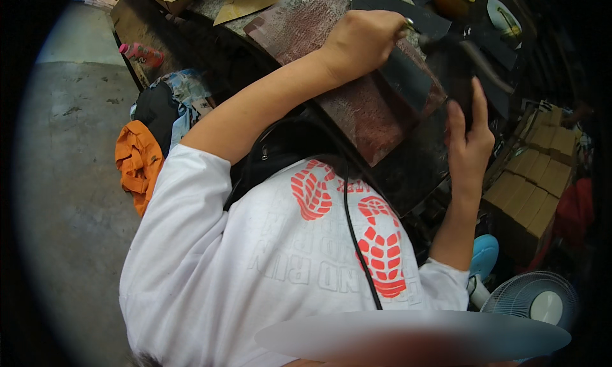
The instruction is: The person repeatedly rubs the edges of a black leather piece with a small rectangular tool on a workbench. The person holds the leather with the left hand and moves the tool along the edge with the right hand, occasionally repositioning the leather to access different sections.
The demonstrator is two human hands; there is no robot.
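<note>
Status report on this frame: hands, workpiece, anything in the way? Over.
Left hand closed on small tool, end blurred. Right hand holding black piece, also blurred. No obvious obstruction; dark sheet lies on mottled board alongside.

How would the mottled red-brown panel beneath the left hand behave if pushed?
The mottled red-brown panel is probably fairly stiff, since it lies flat with nearly straight edges. Its rough-looking top suggests it isn't very slippery. Being broad and flat, it seems likelier to slide than tip.

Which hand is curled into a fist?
The left hand, curled around a slim object over the reddish sheet; the right hand has thumb and forefinger extended, a dark piece between them.
</note>
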